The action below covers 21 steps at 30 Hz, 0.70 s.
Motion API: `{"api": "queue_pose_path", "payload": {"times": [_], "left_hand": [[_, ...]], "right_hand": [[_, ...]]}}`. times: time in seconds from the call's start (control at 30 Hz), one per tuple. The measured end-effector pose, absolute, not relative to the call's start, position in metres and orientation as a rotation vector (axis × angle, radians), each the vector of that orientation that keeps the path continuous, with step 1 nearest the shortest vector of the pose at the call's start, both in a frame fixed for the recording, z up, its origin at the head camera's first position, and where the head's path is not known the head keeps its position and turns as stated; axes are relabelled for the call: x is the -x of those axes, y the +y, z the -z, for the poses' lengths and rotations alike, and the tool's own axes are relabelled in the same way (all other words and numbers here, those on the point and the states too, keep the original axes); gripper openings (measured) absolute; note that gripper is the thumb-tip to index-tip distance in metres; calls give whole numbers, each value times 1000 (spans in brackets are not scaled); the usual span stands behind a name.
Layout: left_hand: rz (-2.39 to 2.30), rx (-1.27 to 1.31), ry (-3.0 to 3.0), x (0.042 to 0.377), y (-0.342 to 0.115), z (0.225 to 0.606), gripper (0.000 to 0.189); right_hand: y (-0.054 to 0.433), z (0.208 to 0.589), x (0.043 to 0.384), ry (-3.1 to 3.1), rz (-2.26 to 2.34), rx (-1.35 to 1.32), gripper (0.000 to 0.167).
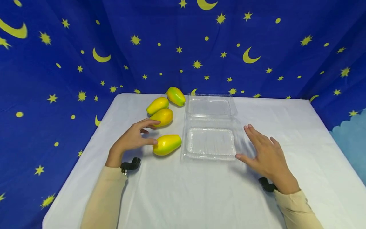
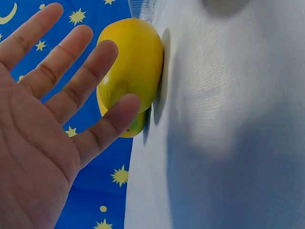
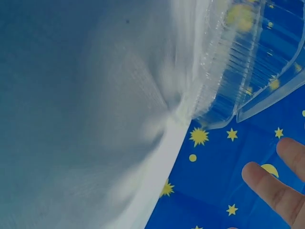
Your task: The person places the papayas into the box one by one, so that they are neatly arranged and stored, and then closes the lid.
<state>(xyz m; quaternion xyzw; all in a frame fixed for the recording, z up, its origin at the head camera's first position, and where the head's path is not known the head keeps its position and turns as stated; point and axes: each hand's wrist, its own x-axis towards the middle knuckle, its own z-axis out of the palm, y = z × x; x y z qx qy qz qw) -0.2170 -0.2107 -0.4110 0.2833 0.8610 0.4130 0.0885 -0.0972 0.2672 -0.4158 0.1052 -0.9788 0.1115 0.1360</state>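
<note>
My left hand [image 1: 132, 136] hovers over the left side of the table with fingers spread. Its thumb overlaps the near end of the front yellow-green papaya-like fruit [image 1: 168, 145], and its forefinger overlaps a second such fruit [image 1: 164, 117]. In the left wrist view the fingers extend beside a yellow fruit [image 2: 138, 57], gripping nothing. A clear plastic clamshell box [image 1: 211, 141] lies with its lid [image 1: 210, 107] folded back. My right hand [image 1: 267, 156] is beside the box's right edge, fingers extended and holding nothing; its thumb tip is near the front right corner.
Two more yellow-green fruits, one at the back left [image 1: 158, 106] and another by the lid [image 1: 176, 96], lie on the white-covered table [image 1: 200, 194]. A blue curtain [image 1: 171, 60] with yellow stars and moons hangs behind the table.
</note>
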Motion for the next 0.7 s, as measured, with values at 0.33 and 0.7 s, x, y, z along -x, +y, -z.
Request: {"api": "queue_pose_path", "payload": {"times": [0.33,0.7], "left_hand": [[-1304,-796,2296,222,-208,415,76],[-1239,-778,2296,220,-206,419,75]], "right_hand": [[264,422,93,-2859,-323,-325,99],[263,427,92,-2851,-240,-371,97]]}}
